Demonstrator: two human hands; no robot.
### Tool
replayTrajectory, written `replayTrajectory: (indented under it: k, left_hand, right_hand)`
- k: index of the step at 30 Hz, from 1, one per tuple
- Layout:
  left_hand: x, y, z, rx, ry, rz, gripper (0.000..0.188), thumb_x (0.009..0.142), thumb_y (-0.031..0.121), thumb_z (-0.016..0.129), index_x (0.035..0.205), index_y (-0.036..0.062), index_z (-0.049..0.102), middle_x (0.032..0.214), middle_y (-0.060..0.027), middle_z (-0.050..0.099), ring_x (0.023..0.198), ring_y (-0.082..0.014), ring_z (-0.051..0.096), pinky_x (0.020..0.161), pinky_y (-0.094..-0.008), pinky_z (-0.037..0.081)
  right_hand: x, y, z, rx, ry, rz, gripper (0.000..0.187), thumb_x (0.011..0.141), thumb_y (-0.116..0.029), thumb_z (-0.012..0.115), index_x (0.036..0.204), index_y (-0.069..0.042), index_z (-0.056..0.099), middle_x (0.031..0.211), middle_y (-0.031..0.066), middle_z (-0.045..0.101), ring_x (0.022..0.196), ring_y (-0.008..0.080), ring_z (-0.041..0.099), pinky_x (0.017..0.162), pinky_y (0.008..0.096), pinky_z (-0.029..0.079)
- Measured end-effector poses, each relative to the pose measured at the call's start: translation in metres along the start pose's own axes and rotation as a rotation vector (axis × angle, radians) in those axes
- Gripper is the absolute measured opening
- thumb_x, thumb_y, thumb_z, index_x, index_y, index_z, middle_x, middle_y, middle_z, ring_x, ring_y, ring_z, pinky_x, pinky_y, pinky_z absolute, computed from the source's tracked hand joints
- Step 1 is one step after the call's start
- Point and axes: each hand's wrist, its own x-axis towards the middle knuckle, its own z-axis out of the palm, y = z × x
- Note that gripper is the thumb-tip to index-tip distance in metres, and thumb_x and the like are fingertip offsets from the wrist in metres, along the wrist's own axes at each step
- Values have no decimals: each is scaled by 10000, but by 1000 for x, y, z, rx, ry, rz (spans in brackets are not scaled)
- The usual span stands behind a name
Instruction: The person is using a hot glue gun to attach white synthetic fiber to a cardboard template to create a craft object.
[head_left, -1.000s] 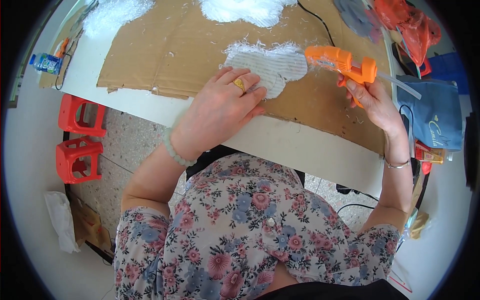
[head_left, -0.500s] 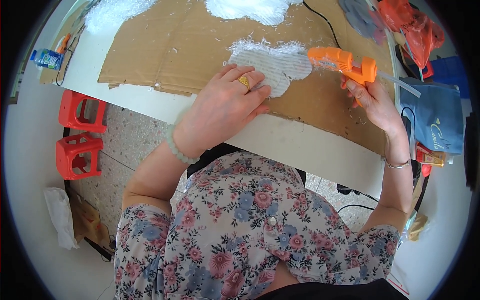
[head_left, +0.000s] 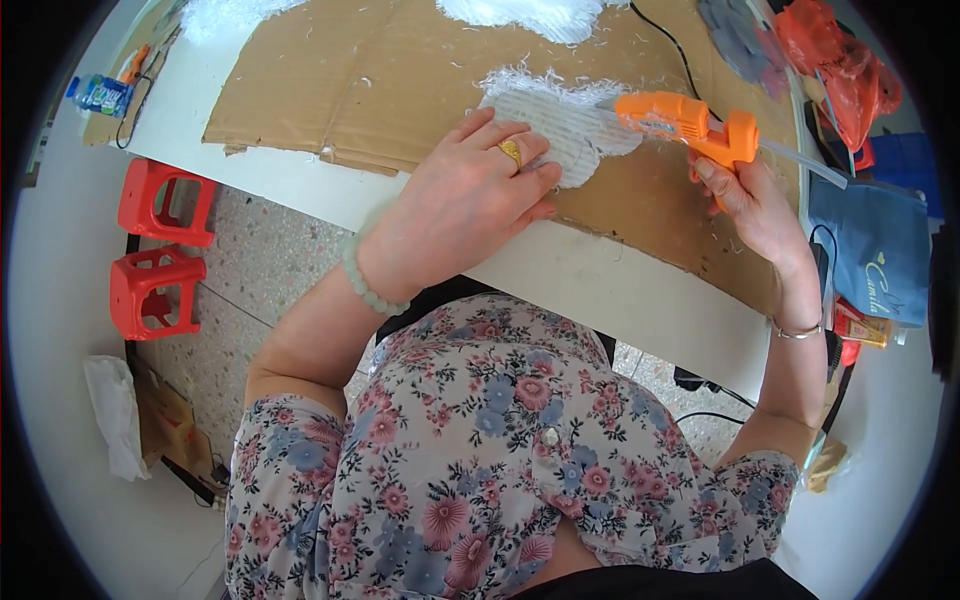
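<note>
A white cloud-shaped piece [head_left: 570, 135] with a shaggy fringe along its far edge and faint lines on its face lies on the brown cardboard. My left hand [head_left: 480, 175] holds it at its near left side, fingers resting over its edge; the fingertips' undersides are hidden. In my right hand [head_left: 745, 200] is an orange hot glue gun [head_left: 685, 125], gripped by its handle. Its front end points left and overlaps the piece's right part; whether the nozzle touches cannot be told. A clear glue stick [head_left: 800, 162] sticks out of the gun's back.
Cardboard [head_left: 400, 90] covers much of the white table [head_left: 640, 290]. Another white fringed piece [head_left: 540, 15] and a white fluffy heap [head_left: 230, 15] lie farther off. A black cord [head_left: 672, 45] runs behind the gun. A bottle [head_left: 100, 95] stands left; red stools [head_left: 160, 295] are below.
The glue gun's front end has moved slightly left over the white piece. My left hand stays on the piece. The whole view has shifted a little.
</note>
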Motion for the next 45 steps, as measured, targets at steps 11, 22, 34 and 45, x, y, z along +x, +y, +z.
replayTrajectory:
  k: [11,22,34,45]
  left_hand:
    - [0,-2,4,-34,41,45,254,696,174,715,906,52,637,981,-88,598,1003,-260,560,921,-373,443]
    - [0,-1,4,-48,59,41,240,692,173,716,881,44,642,976,-86,607,994,-261,568,847,-344,478]
    - [-1,-1,4,-52,90,52,218,697,172,711,851,43,626,940,-81,604,966,-254,571,813,-340,486]
    - [-1,-1,4,-48,90,60,200,709,172,697,842,41,626,902,-74,594,947,-252,570,797,-339,488]
  right_hand:
    - [7,-17,1,-81,-29,-54,314,957,-284,498,1137,-27,514,829,13,517,721,96,484,602,240,436]
    - [15,-31,4,-187,-20,-228,315,951,-300,502,1066,-11,547,799,10,536,687,103,490,602,244,432]
    - [15,-37,3,-153,-37,-164,313,947,-303,516,1095,-28,543,895,20,578,772,106,510,626,240,446]
    - [17,-36,8,-219,32,-289,317,944,-305,517,1068,-15,547,831,24,550,717,117,498,621,254,445]
